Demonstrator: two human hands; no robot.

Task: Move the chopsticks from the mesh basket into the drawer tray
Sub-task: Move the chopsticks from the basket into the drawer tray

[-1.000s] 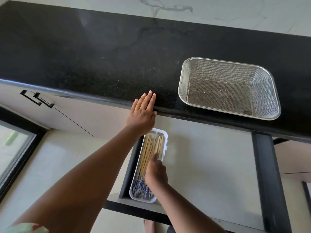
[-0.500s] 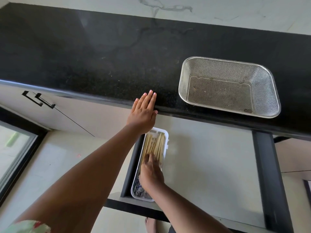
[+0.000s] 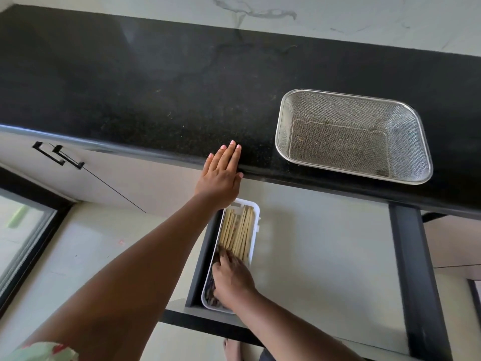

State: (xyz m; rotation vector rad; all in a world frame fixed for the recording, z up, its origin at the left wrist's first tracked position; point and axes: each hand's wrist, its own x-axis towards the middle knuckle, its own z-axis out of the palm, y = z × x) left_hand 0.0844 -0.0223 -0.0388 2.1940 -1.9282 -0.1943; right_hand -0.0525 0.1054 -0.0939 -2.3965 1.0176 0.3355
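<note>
Pale wooden chopsticks (image 3: pixel 238 234), dark-patterned at the near ends, bundled lengthwise in white drawer tray (image 3: pixel 256 220), tips toward worktop (image 3: pixel 156 87). Right hand (image 3: pixel 231 280) pressed loosely onto them, grip unclear; left hand (image 3: pixel 221 175) flat, fingers spread straight, on worktop edge. Mesh basket (image 3: pixel 416 121) bare.

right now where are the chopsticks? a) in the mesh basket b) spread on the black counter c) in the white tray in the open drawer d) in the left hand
c: the chopsticks lie in the white tray in the open drawer, under the right hand, while the mesh basket on the counter holds none.
</note>
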